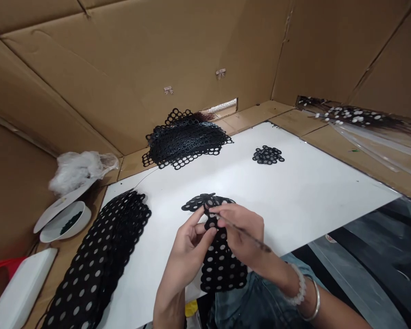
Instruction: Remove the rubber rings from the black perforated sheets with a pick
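Observation:
My left hand (188,249) pinches the edge of a black piece with pale dots (221,267), near its top. Beside it, my right hand (241,228) is closed round a thin dark tool (248,235), whose tip is at the same edge and too small to make out. The dotted piece hangs below my fingers over the front edge of the white board (308,196). More black dotted material (193,202) lies just behind my hands. A small heap of black rings (268,155) sits farther back on the right.
A long black dotted strip (89,260) lies at the left. Black ring mesh (188,139) is piled at the back. A white bowl (84,219), plastic wrap (84,171) and a white box (27,288) stand at the left edge. Cardboard walls (192,45) surround the board.

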Tool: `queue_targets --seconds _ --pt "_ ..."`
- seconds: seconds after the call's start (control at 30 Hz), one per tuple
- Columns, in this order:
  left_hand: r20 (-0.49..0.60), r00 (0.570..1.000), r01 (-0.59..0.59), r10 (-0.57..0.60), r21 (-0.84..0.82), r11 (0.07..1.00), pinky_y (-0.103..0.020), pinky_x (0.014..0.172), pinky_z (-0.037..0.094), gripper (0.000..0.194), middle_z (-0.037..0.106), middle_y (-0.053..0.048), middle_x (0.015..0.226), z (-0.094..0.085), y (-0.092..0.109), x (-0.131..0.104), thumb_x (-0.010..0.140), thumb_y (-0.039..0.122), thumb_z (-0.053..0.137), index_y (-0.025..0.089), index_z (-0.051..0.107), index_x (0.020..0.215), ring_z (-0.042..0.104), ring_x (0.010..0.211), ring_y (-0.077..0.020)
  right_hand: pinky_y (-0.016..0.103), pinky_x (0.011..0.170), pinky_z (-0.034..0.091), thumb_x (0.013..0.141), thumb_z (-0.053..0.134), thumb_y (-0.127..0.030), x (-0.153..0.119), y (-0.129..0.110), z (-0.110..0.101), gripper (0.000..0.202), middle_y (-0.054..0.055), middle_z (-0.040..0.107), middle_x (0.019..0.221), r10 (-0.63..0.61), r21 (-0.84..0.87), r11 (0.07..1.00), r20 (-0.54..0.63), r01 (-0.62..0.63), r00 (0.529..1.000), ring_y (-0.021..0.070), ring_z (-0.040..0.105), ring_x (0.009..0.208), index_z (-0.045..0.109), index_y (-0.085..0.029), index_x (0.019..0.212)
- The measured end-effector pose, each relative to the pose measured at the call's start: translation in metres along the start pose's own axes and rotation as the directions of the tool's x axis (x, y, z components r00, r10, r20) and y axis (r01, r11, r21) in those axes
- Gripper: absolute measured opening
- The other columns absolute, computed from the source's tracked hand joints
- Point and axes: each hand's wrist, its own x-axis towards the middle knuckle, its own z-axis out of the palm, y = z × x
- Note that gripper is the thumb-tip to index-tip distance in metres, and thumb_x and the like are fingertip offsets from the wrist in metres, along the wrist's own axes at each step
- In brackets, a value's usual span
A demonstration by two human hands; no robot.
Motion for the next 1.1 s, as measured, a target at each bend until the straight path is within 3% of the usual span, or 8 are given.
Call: queue_targets --seconds 0.13,0.2,0.3,0.4,0.57,0.87,1.1 --pt "0.055 0.998 -0.039 0.038 0.017 0.999 -0.029 0.082 0.044 0.041 0.071 -0.004 0.087 0.002 0.003 0.001 0.087 0.026 0.059 0.020 0.059 0.127 0.061 0.082 -0.0171 0.032 0.068 0.060 0.086 0.047 -0.004 0.009 -0.005 -0.002 0.024 0.003 0.070 0.081 0.140 0.193 0.974 -0.096 -0.120 0.986 0.0175 0.071 0.081 0.060 -0.024 0.091" --pt "0.083 0.995 -0.064 0.059 0.050 0.997 -0.030 0.086 0.044 0.031 0.071 -0.006 0.100 0.002 0.003 0.001 0.085 0.025 0.062 0.020 0.066 0.115 0.062 0.093 -0.0205 0.033 0.070 0.061 0.086 0.048 -0.005 0.013 -0.008 -0.004 0.023 0.002 0.070 0.079 0.116 0.211 0.972 -0.047 -0.104 0.992 0.0188 0.071 0.086 0.061 -0.024 0.090" --pt "0.056 0.995 -0.087 0.084 0.053 0.995 -0.028 0.082 0.047 0.021 0.072 -0.006 0.100 0.001 0.002 0.001 0.083 0.025 0.065 0.020 0.069 0.103 0.064 0.094 -0.0222 0.036 0.075 0.060 0.086 0.049 -0.008 0.015 -0.013 -0.008 0.019 0.005 0.071 0.087 0.045 0.208 0.977 0.041 -0.053 0.998 0.0207 0.069 0.093 0.060 -0.023 0.089" --pt "-0.002 0.997 -0.074 0.074 -0.060 0.995 -0.028 0.079 0.048 0.022 0.073 -0.005 0.100 -0.002 0.001 0.000 0.084 0.028 0.065 0.020 0.066 0.104 0.065 0.092 -0.0215 0.036 0.073 0.060 0.085 0.051 -0.009 0.014 -0.015 -0.012 0.017 0.009 0.068 0.100 -0.003 0.084 0.996 0.073 -0.003 0.997 0.0203 0.068 0.091 0.059 -0.023 0.091" --pt "-0.016 0.999 -0.047 0.045 -0.138 0.989 -0.028 0.080 0.050 0.024 0.073 -0.004 0.098 -0.004 0.001 -0.001 0.083 0.027 0.067 0.020 0.065 0.106 0.066 0.092 -0.0209 0.030 0.063 0.059 0.084 0.052 -0.007 0.010 -0.012 -0.014 0.019 0.008 0.064 0.095 -0.095 -0.101 0.990 0.062 0.101 0.993 0.0181 0.066 0.083 0.059 -0.023 0.092" --pt "-0.010 0.996 -0.088 0.088 -0.215 0.973 -0.023 0.081 0.050 0.015 0.072 -0.001 0.099 -0.002 0.002 -0.003 0.083 0.024 0.067 0.024 0.063 0.098 0.066 0.092 -0.0164 0.031 0.068 0.056 0.085 0.054 -0.009 0.007 -0.013 -0.009 0.021 0.004 0.065 0.087 -0.032 -0.036 0.999 -0.024 0.031 0.999 0.0171 0.062 0.082 0.062 -0.025 0.096" --pt "-0.025 0.996 -0.088 0.085 -0.180 0.980 -0.023 0.083 0.051 0.027 0.071 -0.001 0.106 -0.002 0.001 -0.003 0.085 0.021 0.065 0.026 0.060 0.111 0.065 0.098 -0.0172 0.033 0.065 0.057 0.084 0.054 -0.006 0.008 -0.010 -0.010 0.015 0.010 0.062 0.091 -0.190 -0.130 0.973 0.013 0.190 0.982 0.0189 0.061 0.083 0.062 -0.016 0.092"
